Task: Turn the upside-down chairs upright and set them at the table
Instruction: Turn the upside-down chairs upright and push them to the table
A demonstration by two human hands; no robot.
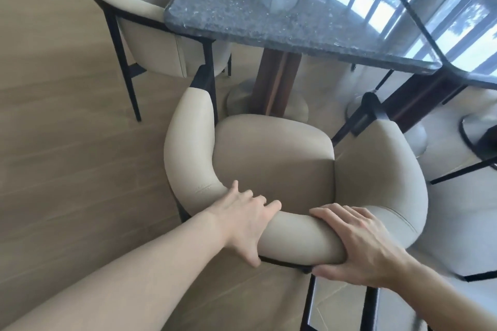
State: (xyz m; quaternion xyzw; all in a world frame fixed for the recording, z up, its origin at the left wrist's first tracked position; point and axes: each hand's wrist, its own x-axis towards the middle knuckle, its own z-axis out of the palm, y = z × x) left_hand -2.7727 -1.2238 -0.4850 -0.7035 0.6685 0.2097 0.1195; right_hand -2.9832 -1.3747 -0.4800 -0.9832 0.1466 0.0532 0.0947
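Gripping the upright chair's padded back rail at six o'clock: left hand and right hand, fingers curled over it. Pushed carelessly, its arms may strike the table edge at twelve.

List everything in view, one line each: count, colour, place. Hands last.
near chair: 1, cream with dark legs, upright, facing the table
far chair: 1, cream with dark legs, upright at the table's left side
table: 1, dark speckled glossy top, wooden pedestal
second table: 1, glossy, right edge
floor: light wood
left hand: grips the near chair's curved backrest
right hand: grips the same backrest, further right
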